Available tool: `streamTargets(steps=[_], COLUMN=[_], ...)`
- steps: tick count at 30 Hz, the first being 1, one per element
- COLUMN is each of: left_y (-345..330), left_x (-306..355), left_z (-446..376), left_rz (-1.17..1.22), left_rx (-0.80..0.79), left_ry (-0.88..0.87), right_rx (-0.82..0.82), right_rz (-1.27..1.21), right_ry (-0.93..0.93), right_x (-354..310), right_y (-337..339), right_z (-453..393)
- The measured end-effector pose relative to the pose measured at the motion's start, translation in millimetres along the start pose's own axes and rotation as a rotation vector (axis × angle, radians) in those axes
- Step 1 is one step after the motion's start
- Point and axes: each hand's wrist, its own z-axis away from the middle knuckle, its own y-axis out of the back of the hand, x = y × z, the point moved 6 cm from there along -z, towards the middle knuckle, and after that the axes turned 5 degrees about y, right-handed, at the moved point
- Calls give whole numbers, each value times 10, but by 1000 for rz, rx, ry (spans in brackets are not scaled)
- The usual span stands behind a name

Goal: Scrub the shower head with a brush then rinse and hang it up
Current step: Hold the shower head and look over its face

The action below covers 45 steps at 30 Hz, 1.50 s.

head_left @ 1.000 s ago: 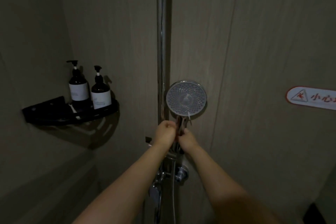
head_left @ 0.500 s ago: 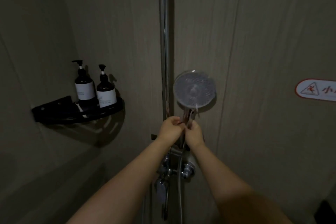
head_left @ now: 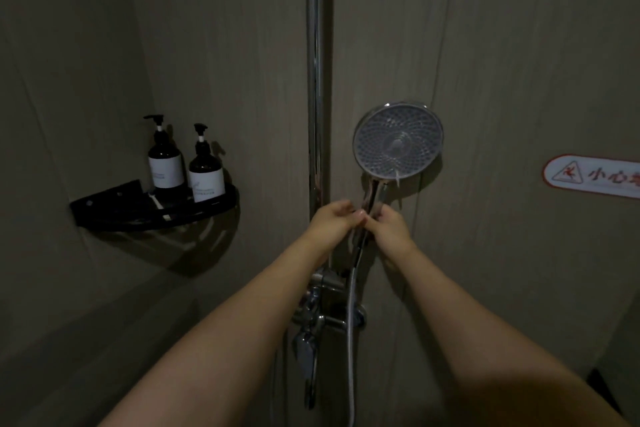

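Shower head (head_left: 398,141) stood upright just right of the chrome rail (head_left: 316,80), its round face of small nozzles turned toward the camera and its handle (head_left: 372,196) running down into the two hands that met directly beneath it. The left hand (head_left: 332,220) came in from the rail side, fingers curled toward the lower handle with the thumb tip pressed at its left edge, so it appeared to pinch the handle, though the dim light made the exact contact hard to read. The right hand (head_left: 389,224) closed on the handle from the other side, fingers bent round it, and the two hands touched each other at the fingertips. Both forearms reached up from the bottom of the view, the head sitting above the knuckles and clear of them. A metal hose (head_left: 351,322) dropped from the base of the handle, passing beside the tap fitting (head_left: 322,315) and its lever (head_left: 306,357) lower on the wall (whether the head rested in a holder or was carried wholly by the hands could not be told). Well to the left, a black corner shelf (head_left: 114,208) carried two dark pump bottles: the taller one (head_left: 165,159) stood nearer the corner and the second bottle (head_left: 206,170) just beside it. A red-bordered warning sticker (head_left: 592,175) was fixed to the wall at the right edge.
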Motion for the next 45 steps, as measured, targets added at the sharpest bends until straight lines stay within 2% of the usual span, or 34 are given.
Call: streamTargets(steps=[4,7,13,16,20,24,28,32,34,35,37,39,41,45], left_y=[113,360,1113,1556,2147,2600,2899,3040,3082,3096,3072,2987,2966,2981], left_x=[356,546,766,858,902,821,764,755,768,775,768,727,699,741], left_z=[93,200,687,953,1324,1647,1842,1927,1950,1958,1951,1951,1955,1965], left_rz=[39,-29,158,290,434,458,460,507,506,517,552,580,554,448], left_rx=[8,132,355,416,512,608,682,795,832,813,661,502,525,812], left_ry=[-76,-112,-133,-194,-253,-251,-274,-313,-321,-320,-282,-220,-205,-236], right_rx=[-126,-202,-381,-461,-694,-810,-784,-594,-545,-585,-781,-988,-1020,-760], right_rz=[77,172,14,-139,-336,-392,-357,-104,-106,-194,-453,-522,-441,98], right_ry=[81,119,148,43,-240,-303,-225,11,44,-2,-231,-403,-393,-27], right_x=[-501,-818,-1275,-1320,-1179,-1188,-1252,-1330,-1348,-1336,-1327,-1361,-1352,-1352], right_y=[-278,-584,-1350,-1769,-2357,-2861,-3183,-3235,-3227,-3237,-3266,-3247,-3273,-3319], right_z=[11,92,388,630,1093,1406,1552,1555,1575,1592,1662,1763,1764,1618])
